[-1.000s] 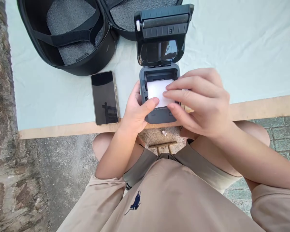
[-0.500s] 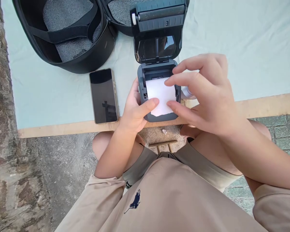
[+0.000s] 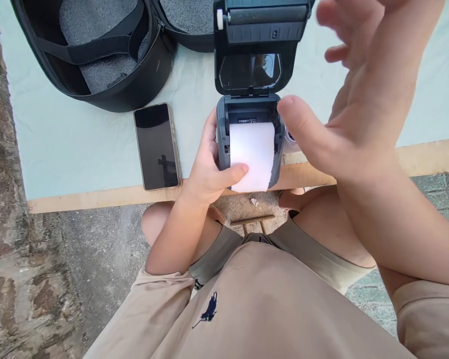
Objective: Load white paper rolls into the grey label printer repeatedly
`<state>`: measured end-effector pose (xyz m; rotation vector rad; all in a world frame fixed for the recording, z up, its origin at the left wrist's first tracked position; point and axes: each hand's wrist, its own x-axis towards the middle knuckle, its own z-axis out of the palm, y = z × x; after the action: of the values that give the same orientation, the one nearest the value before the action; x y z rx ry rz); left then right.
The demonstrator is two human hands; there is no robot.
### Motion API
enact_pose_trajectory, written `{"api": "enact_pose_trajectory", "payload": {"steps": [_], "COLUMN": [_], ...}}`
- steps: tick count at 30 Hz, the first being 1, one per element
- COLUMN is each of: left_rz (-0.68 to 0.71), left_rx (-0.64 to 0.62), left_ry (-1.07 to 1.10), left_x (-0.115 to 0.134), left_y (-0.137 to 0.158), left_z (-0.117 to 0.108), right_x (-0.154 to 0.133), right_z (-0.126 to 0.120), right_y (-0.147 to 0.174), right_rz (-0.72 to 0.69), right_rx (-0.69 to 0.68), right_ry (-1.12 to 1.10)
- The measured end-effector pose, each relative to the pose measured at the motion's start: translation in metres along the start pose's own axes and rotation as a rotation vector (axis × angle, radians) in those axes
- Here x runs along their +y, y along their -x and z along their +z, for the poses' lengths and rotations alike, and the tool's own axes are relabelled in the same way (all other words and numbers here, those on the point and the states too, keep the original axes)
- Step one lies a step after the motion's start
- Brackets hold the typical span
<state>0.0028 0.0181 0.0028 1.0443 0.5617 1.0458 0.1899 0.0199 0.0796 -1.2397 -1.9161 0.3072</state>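
A small dark label printer stands at the table's front edge with its lid swung up and back. Inside it sits a white paper roll, its loose end hanging over the printer's front. My left hand grips the printer from the left, thumb pressed on the paper. My right hand is raised to the right of the lid with fingers apart, holding nothing. Its thumb is close to the printer's upper right corner. Behind that thumb a white round object is partly hidden.
A phone lies face up left of the printer. Further back stands an unzipped black case with grey foam and a strap inside. A pale cloth covers the table, whose wooden front edge lies above my knees.
My right hand has left the paper and risen up and right toward the lid. The paper's end now reaches further down over the front. The printer has shifted slightly right.
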Motion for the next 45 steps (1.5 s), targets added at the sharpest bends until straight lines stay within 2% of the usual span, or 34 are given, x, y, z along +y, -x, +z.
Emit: {"api": "enact_pose_trajectory", "payload": {"steps": [4,9,13,18,24,33,39,42,45], "left_rz": [0.014,-0.024,-0.014,-0.051,-0.067,-0.128,-0.065,-0.125,-0.092], "left_rx": [0.008,0.037,0.024,0.068,0.045,0.1,0.161,0.216,0.276], "left_ry": [-0.007,-0.021,-0.02,0.105,0.0,-0.038,0.068,0.123,0.082], "left_x": [-0.002,-0.002,-0.003,0.003,0.01,0.018,0.011,0.01,0.009], "left_y": [-0.001,0.002,0.001,0.002,0.008,0.007,0.003,0.001,0.001], "left_z": [-0.002,-0.002,-0.001,0.007,0.012,0.017,0.02,0.018,0.016], "right_x": [0.0,0.008,0.012,0.001,-0.015,-0.012,-0.004,-0.001,-0.002], "right_z": [0.001,0.005,0.003,0.001,0.005,0.007,0.013,0.013,0.009], "right_y": [-0.002,0.006,0.008,0.008,0.016,0.01,0.015,0.017,0.016], "right_rz": [0.023,-0.122,-0.109,-0.155,-0.072,-0.139,-0.18,-0.167,-0.15], "right_rx": [0.01,0.004,0.027,-0.168,-0.287,-0.3,-0.138,-0.151,-0.169], "right_ry": [-0.104,-0.173,-0.107,-0.001,-0.022,0.027,0.095,0.052,0.04]}}
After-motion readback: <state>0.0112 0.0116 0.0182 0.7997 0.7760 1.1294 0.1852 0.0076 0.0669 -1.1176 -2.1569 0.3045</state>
